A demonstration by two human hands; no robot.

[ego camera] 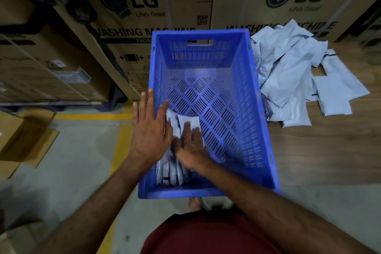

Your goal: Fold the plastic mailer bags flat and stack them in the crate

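Observation:
A blue slotted plastic crate (266, 130) stands on the floor in front of me. Several folded grey mailer bags (175, 169) stand packed along its near left wall. My left hand (151, 128) lies with straight fingers over the crate's left rim, against the side of the bags. My right hand (190, 146) presses flat on a folded bag (190, 119) at the top of the stack, fingers extended. A loose pile of unfolded grey mailer bags (292, 76) lies on the wooden surface to the right of the crate.
Large LG washing machine cartons (144, 12) stand behind and to the left of the crate. A flattened cardboard piece (26, 140) lies on the concrete floor at left, beside a yellow floor line (121, 140). My foot (194, 203) shows below the crate.

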